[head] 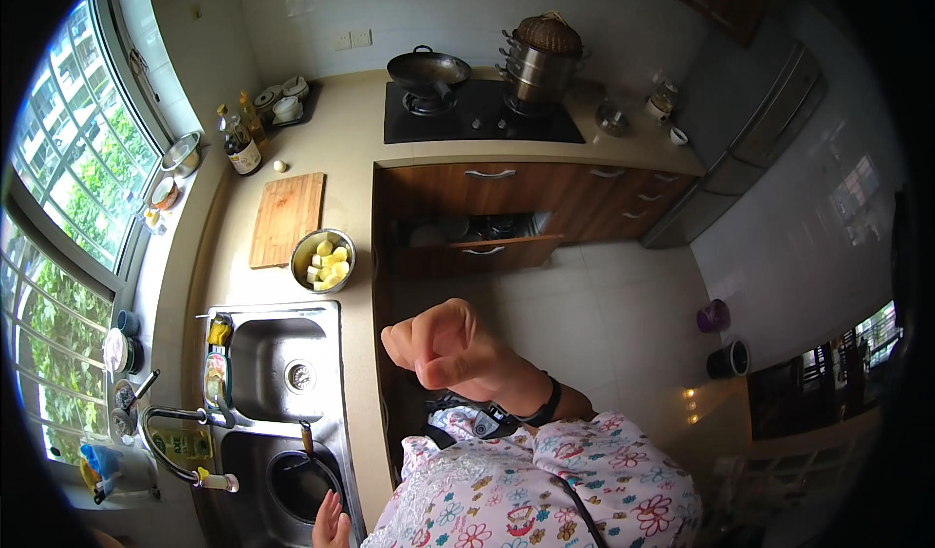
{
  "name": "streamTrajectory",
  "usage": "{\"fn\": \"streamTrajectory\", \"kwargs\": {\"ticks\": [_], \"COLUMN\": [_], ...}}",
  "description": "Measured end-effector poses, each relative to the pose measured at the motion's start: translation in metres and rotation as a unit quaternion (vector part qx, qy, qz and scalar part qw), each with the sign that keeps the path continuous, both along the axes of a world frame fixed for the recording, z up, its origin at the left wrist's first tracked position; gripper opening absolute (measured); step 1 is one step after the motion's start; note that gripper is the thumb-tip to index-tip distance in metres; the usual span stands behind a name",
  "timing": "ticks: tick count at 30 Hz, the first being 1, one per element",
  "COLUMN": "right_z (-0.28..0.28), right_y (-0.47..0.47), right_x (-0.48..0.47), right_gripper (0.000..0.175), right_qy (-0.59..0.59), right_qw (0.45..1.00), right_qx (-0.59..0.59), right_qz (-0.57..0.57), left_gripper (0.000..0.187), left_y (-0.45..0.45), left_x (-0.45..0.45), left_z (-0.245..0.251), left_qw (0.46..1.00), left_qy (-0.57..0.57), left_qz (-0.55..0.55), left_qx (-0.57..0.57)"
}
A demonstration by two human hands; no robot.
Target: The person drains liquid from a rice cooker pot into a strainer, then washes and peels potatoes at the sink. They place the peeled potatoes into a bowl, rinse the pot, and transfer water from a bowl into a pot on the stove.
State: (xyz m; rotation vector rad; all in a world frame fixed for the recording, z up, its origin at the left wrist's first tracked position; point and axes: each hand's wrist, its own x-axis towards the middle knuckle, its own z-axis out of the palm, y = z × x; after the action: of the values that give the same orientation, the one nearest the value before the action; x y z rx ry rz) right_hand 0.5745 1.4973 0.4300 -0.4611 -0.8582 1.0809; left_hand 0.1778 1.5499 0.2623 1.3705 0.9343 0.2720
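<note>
My right hand (442,343) hangs in the air in front of my chest, its fingers curled; no object shows in it. At the bottom edge, my left hand (331,522) is partly in view beside the lower sink basin, its visible fingers straight and apart. Near it, a dark pan (303,486) with a wooden-gripped handle lies in that basin. Beyond the sink, a metal bowl (294,274) holds pale yellow chunks of food (329,267). The bowl touches or nearly touches the near corner of a wooden cutting board (288,219).
The faucet (172,467) arches over the lower basin. A wok (429,71) and a stacked steamer (539,69) stand on the gas hob (478,128). Bottles (239,146) and a small whitish round item (279,166) are beyond the board. A lower drawer (482,256) stands pulled out.
</note>
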Motion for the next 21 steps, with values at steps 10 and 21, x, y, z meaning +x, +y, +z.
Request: {"fn": "streamTrajectory", "kwargs": {"ticks": [10, 21], "right_z": [0.011, -0.001], "right_y": [-0.005, 0.009], "right_x": [-0.012, -0.023], "right_gripper": [0.025, 0.02], "right_qy": [-0.038, -0.019], "right_qw": [0.999, 0.999], "right_qx": [-0.009, -0.008], "right_qz": [0.034, 0.046], "left_gripper": [0.047, 0.053], "left_y": [-0.01, -0.008], "left_x": [0.009, 0.001], "left_z": [0.021, -0.012], "left_qw": [0.999, 0.999], "left_qy": [0.012, -0.004], "left_qz": [0.035, 0.035], "left_qx": [-0.032, -0.018]}}
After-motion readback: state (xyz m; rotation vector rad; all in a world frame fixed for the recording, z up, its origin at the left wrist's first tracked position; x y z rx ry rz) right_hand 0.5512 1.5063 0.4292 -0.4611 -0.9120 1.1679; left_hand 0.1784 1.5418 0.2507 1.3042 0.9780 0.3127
